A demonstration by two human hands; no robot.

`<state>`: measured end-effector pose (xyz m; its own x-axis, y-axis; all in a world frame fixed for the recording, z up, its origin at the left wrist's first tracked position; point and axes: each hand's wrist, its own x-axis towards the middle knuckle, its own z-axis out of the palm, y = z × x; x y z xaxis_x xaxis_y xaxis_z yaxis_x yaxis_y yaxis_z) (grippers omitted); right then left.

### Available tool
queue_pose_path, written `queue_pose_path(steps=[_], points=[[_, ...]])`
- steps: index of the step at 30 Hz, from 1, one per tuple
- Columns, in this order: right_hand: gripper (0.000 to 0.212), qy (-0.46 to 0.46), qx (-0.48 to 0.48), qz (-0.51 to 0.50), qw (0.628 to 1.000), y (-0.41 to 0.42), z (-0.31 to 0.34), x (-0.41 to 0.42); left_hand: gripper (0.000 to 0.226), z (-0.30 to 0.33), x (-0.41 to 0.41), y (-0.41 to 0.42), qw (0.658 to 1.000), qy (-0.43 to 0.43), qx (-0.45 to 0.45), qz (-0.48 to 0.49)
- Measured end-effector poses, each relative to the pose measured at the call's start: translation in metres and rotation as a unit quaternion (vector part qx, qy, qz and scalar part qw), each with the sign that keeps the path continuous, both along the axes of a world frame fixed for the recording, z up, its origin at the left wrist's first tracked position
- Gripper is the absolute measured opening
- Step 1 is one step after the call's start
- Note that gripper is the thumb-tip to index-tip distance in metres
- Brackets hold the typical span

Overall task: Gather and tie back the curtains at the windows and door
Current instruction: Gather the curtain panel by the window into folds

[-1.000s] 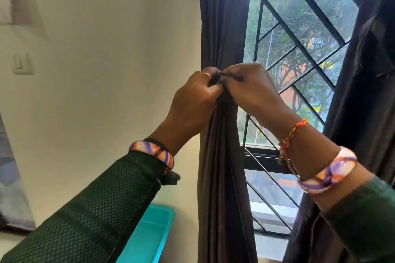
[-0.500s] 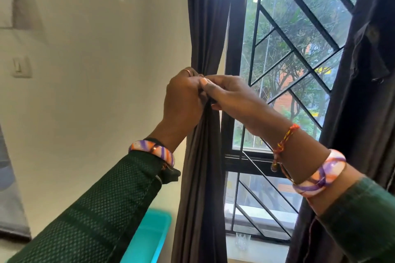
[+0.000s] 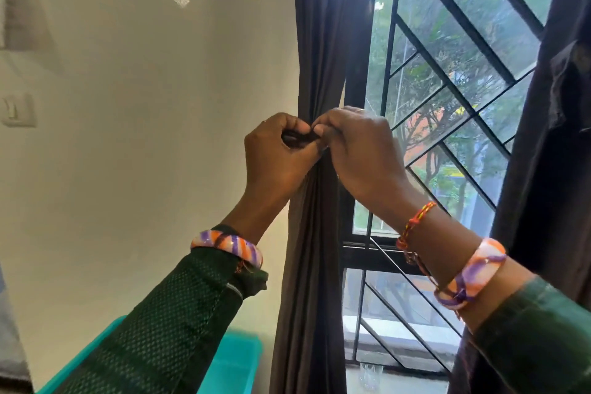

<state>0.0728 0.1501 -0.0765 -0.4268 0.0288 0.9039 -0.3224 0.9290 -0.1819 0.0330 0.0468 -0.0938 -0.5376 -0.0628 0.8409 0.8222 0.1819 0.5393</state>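
Observation:
A dark brown curtain [image 3: 319, 41] hangs bunched at the left edge of the window [image 3: 447, 89]. At its gathered waist my left hand [image 3: 275, 157] and my right hand [image 3: 364, 153] meet, fingers curled. Between their fingertips they pinch a dark tie strip [image 3: 299, 138] wrapped at the front of the curtain. Below the hands the cloth [image 3: 307, 297] falls in narrow folds. A second dark curtain [image 3: 556, 137] hangs at the window's right edge.
The window has a black metal grille [image 3: 454, 38] with diagonal bars. A teal plastic bin [image 3: 233, 365] stands below by the white wall [image 3: 144, 105]. A light switch [image 3: 17, 110] is on the wall at left. A small glass [image 3: 371, 376] sits on the sill.
Both hands have shifted left with the gathered curtain, uncovering more of the window frame. Their fingers have reworked the tie, and the left hand's thumb side now faces me.

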Motion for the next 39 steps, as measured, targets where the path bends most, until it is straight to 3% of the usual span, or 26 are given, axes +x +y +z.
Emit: queue_pose_path(steps=[5, 10, 12, 17, 23, 27, 30, 34, 37, 39], points=[[0.019, 0.061, 0.047, 0.007, 0.997, -0.030, -0.001, -0.020, 0.021, 0.013, -0.023, -0.031, 0.992, 0.033, -0.111, 0.047], [0.018, 0.028, 0.071, -0.030, 0.997, -0.055, 0.004, -0.040, 0.017, 0.012, -0.045, -0.060, 0.963, 0.102, -0.200, 0.152], [0.023, -0.012, 0.043, -0.003, 0.999, -0.065, 0.009, -0.045, 0.015, 0.009, -0.048, -0.072, 0.948, 0.134, -0.216, 0.190], [0.032, -0.040, -0.097, 0.114, 0.988, -0.082, 0.029, -0.054, 0.019, 0.011, -0.053, -0.097, 0.905, 0.307, -0.201, 0.217], [0.022, -0.080, -0.292, 0.209, 0.930, -0.094, 0.032, -0.050, 0.020, 0.018, -0.057, -0.116, 0.846, 0.438, -0.240, 0.184], [0.024, -0.083, -0.346, 0.243, 0.903, -0.091, 0.024, -0.054, 0.018, 0.024, -0.064, -0.118, 0.791, 0.493, -0.321, 0.170], [0.023, -0.102, -0.376, 0.232, 0.891, -0.091, 0.019, -0.057, 0.017, 0.035, -0.064, -0.119, 0.794, 0.433, -0.396, 0.157], [0.018, -0.136, -0.420, 0.203, 0.874, -0.091, 0.004, -0.057, 0.027, 0.038, -0.075, -0.119, 0.833, 0.220, -0.500, 0.089], [0.016, -0.206, -0.401, 0.200, 0.870, -0.093, -0.011, -0.052, 0.024, 0.046, -0.080, -0.121, 0.860, 0.104, -0.500, -0.005], [0.014, -0.198, -0.396, 0.201, 0.874, -0.095, -0.019, -0.050, 0.025, 0.051, -0.081, -0.119, 0.859, 0.040, -0.505, -0.068]])
